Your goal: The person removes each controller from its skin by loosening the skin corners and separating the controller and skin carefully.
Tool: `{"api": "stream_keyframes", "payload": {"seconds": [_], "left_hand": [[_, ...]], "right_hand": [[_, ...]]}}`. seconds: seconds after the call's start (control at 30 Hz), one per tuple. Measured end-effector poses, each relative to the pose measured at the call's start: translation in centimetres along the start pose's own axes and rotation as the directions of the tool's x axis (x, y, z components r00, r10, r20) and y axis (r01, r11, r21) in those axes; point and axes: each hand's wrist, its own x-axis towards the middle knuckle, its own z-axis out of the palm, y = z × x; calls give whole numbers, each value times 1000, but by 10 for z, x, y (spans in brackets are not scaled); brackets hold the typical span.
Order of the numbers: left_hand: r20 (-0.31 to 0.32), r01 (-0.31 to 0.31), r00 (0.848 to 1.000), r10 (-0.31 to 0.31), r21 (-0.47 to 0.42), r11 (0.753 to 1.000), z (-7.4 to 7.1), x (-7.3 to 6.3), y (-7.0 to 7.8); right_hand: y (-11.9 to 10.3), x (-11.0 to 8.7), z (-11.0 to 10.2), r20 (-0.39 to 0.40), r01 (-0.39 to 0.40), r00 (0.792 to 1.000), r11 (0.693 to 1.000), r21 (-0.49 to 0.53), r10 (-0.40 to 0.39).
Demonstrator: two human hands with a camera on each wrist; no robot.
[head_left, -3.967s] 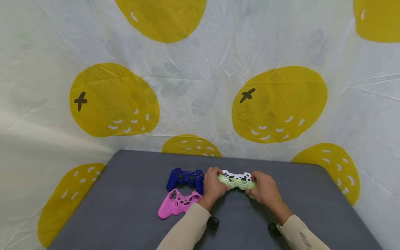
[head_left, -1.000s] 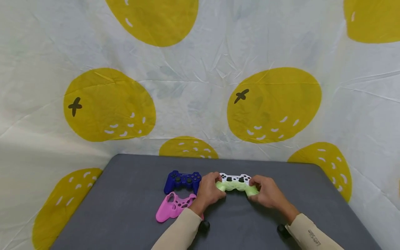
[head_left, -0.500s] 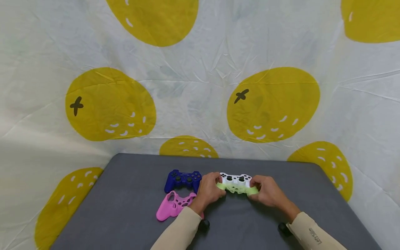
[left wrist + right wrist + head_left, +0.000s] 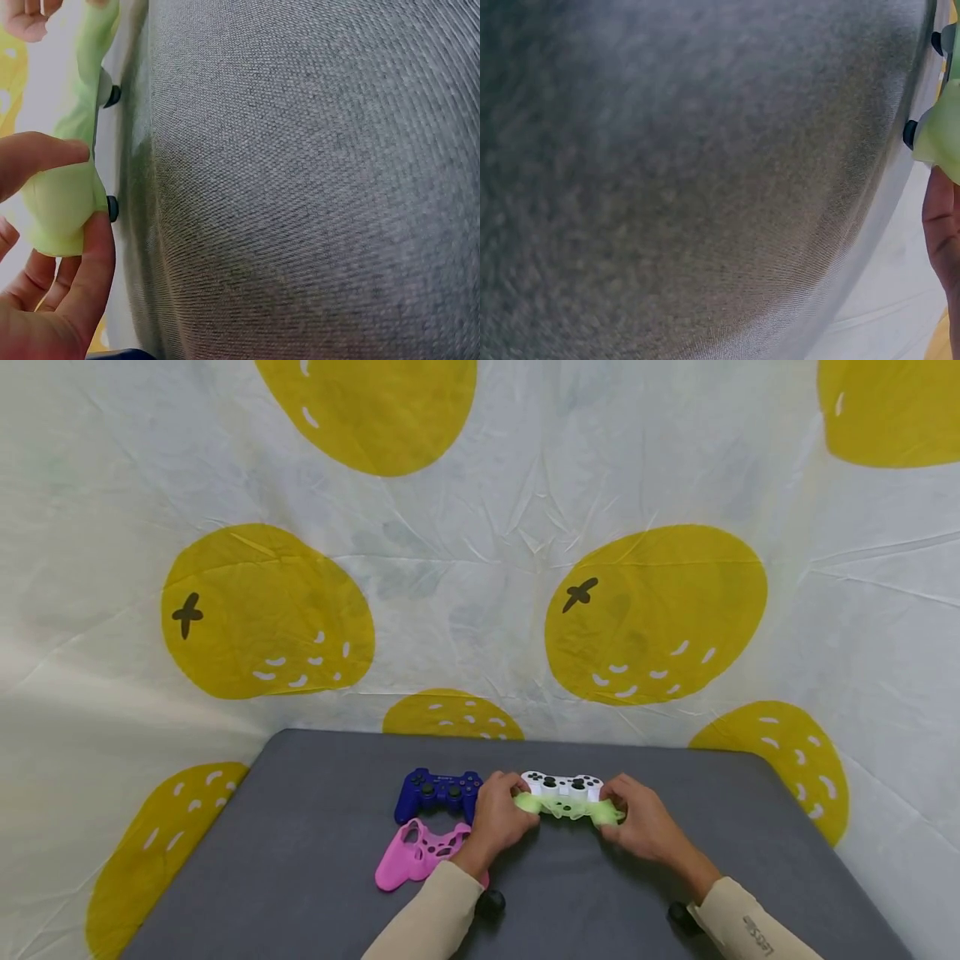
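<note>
A white game controller [image 4: 562, 782] is held between the two hands over the grey table, its button face and thumbsticks bare. A light green, soft controller cover [image 4: 567, 808] lies around its near side and grips. At the left grip, my left hand [image 4: 498, 814] pinches the cover between thumb and fingers. The left wrist view shows the thumb [image 4: 60, 152] on the green cover [image 4: 64, 206] and fingers on its far side. My right hand [image 4: 639, 817] pinches the other grip, and in the right wrist view only its fingers [image 4: 940, 214] show at the edge, against the cover.
On the grey table [image 4: 315, 852], left of the hands, lies a blue game controller [image 4: 438, 781]. A pink controller cover [image 4: 412, 858] lies just in front of it, partly hidden by the left forearm. A white curtain [image 4: 465, 610] with yellow fruit prints hangs behind the table.
The green cover has slid toward me off the controller's face, baring the thumbsticks and buttons it covered four seconds ago. Its middle has become crumpled. Both hands keep their hold, shifting slightly.
</note>
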Motion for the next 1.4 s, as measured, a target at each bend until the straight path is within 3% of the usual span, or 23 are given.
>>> {"api": "stream_keyframes", "payload": {"seconds": [0.2, 0.73, 0.87, 1.13, 1.4], "left_hand": [[11, 49, 999, -49, -34, 998, -2, 1, -1], [73, 25, 997, -19, -90, 996, -6, -1, 0], [75, 22, 997, -16, -80, 997, -6, -3, 1], [61, -2, 998, 4, -31, 1000, -7, -4, 1], [45, -5, 999, 5, 4, 1000, -4, -4, 1]], "right_hand": [[1, -1, -1, 11, -23, 1000, 1000, 20, 22], [-1, -3, -2, 55, -37, 998, 999, 36, 35], [-4, -4, -2, 70, -47, 997, 998, 45, 44], [-7, -8, 3, 34, 32, 999, 999, 3, -32], [-11, -8, -1, 89, -40, 995, 998, 39, 37]]}}
